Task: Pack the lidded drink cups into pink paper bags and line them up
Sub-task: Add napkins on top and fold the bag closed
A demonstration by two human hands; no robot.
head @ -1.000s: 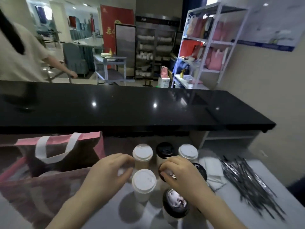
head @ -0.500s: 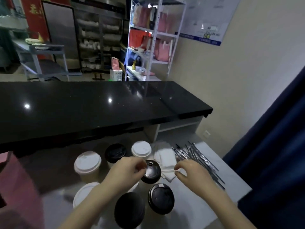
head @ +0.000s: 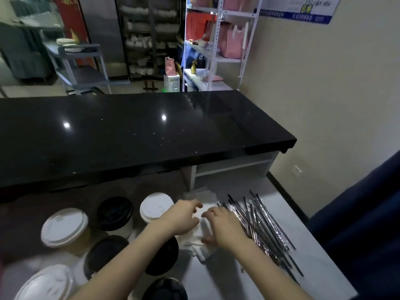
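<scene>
Lidded cups stand clustered at lower left on the surface, untouched. The left hand and right hand lie on the napkins at lower centre, fingers bent; whether either grips them cannot be told. The cups are judged soft-walled and possibly full, so hold the body, not the lid.

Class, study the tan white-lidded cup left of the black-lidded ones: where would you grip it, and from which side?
Probably grip the tan cup around its side wall, just below the white lid, coming from its left: it stands upright with that side free, while black-lidded cups crowd its right.
</scene>
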